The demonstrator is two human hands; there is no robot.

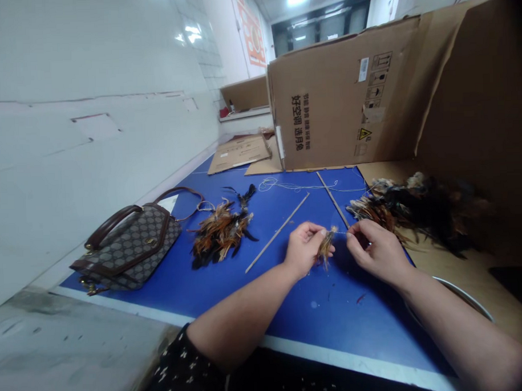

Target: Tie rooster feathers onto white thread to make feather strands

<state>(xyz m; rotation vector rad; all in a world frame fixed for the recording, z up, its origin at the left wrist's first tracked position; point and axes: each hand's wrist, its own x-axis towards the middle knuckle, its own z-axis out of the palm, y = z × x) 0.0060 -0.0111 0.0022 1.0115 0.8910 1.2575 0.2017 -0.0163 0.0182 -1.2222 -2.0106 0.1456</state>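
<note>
My left hand [303,248] pinches a small bundle of brown and orange feathers [326,247] above the blue table top [230,288]. My right hand [374,249] is closed just to the right of the bundle, its fingertips pinched near the bundle's top; a thin thread may run between them but is too fine to confirm. A finished-looking cluster of orange and black feathers [222,231] lies to the left. A large loose heap of dark and tan feathers [415,207] sits to the right on cardboard.
A patterned brown handbag [128,251] lies at the table's left end by the white wall. Two thin wooden sticks [277,232] and a loop of pale thread [286,186] lie on the blue surface. A big open cardboard box [347,101] stands behind.
</note>
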